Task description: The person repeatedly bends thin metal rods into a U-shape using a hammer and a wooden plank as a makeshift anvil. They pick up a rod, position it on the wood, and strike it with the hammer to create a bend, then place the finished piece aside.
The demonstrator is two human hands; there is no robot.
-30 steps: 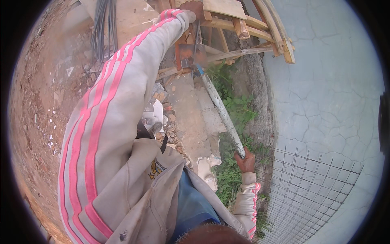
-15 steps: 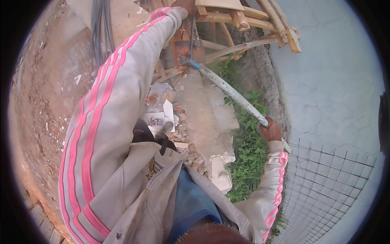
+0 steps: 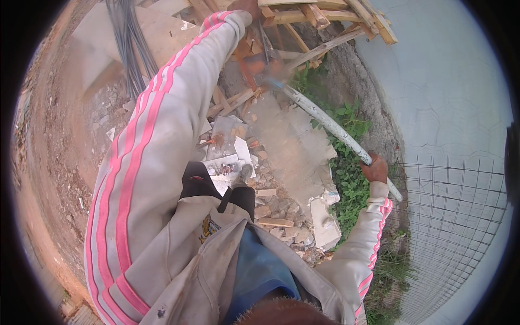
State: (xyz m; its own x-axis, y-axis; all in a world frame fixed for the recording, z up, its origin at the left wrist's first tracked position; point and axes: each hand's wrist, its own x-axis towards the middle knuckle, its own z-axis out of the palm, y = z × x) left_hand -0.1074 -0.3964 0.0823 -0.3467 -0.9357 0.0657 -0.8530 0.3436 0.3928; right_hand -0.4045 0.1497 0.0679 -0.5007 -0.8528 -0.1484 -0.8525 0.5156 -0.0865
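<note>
The pole (image 3: 333, 127) crosses above plants (image 3: 351, 181), left of wire mesh (image 3: 457, 219), with rods (image 3: 130, 49) left of timber (image 3: 327, 49).

- Illumination: bright, diffuse outdoor daylight; shadows soft.
- Contrast: low across the pale wall (image 3: 449, 97); surface detail faint.
- Focus: blur and haze affect the blue collar (image 3: 275, 83) and orange panel (image 3: 277, 69); the white handle (image 3: 336, 128) resolves more clearly.
- Distortion: wire mesh (image 3: 455, 216) bows near the edge; corners vignette to black.

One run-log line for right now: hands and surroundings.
left hand: near timber, grip unclear | right hand: closed around white pole | weeds: beneath pole | mesh: right of right hand
</note>
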